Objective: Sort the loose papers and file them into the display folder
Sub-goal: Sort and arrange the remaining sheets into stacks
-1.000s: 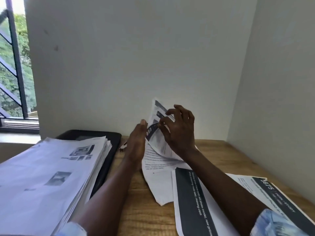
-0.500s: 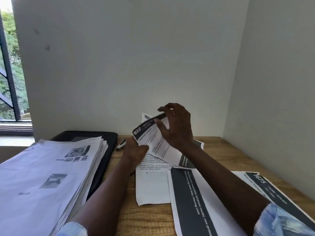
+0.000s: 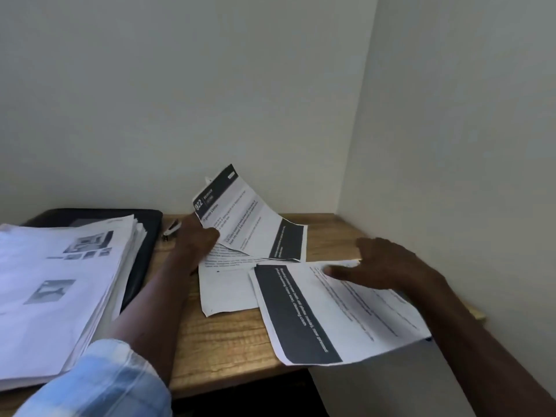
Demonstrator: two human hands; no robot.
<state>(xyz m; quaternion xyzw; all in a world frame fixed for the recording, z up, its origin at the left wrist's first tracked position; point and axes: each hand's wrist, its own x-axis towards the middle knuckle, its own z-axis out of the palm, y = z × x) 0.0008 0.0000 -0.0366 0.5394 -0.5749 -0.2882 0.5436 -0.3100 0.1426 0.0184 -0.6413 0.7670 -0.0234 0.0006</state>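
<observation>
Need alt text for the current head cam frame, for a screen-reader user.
A person's left hand holds up a printed sheet with a dark header at the back of a wooden desk, while the open right hand touches a second sheet with a dark band near the front edge. A thick stack of papers lies on a black folder at left.

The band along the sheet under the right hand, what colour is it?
Black band with white lettering, head view.

A tall paper stack (image 3: 60,281) on the black display folder (image 3: 150,230) fills the left of the desk (image 3: 222,341), and walls (image 3: 210,100) close the back and right. Bare wood lies open between the stack and the loose sheets (image 3: 346,311), which cover the middle and right, with one raised sheet (image 3: 249,224) at the back.
</observation>
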